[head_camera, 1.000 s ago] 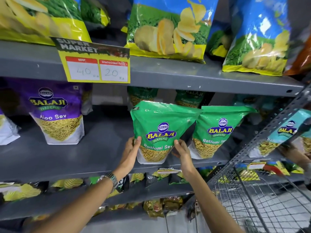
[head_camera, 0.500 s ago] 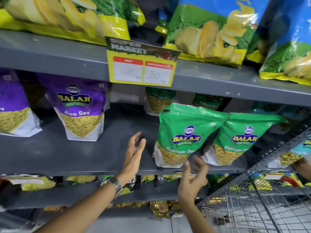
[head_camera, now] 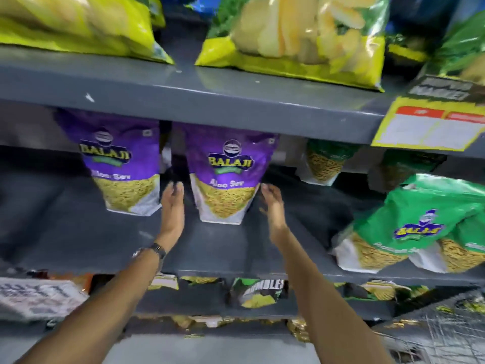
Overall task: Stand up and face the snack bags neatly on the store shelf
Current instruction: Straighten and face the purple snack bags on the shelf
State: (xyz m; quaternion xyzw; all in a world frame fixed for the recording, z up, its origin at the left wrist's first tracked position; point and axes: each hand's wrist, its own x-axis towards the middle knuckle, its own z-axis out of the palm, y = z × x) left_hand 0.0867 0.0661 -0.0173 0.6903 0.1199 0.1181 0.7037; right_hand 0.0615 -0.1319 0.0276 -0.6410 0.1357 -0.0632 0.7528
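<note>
A purple Aloo Sev bag (head_camera: 225,179) stands upright on the grey middle shelf (head_camera: 78,232), set back from the front edge. My left hand (head_camera: 172,203) is just left of its lower corner, fingers apart, holding nothing. My right hand (head_camera: 271,203) is at its lower right corner, blurred, fingers loosely spread; whether it touches the bag I cannot tell. A second purple Aloo Sev bag (head_camera: 123,166) stands to the left. Two green Ratlami Sev bags (head_camera: 420,224) lean at the shelf front on the right.
Yellow-and-green chip bags (head_camera: 301,35) fill the top shelf. A yellow price tag (head_camera: 430,122) hangs from its edge at right. More green bags (head_camera: 325,164) stand at the back. Lower shelves hold small packets (head_camera: 259,292). A wire cart (head_camera: 441,334) is at bottom right.
Both hands left the green Ratlami Sev bag and moved left to flank the purple Aloo Sev bag. The view swung left, so the green bags now sit at the right.
</note>
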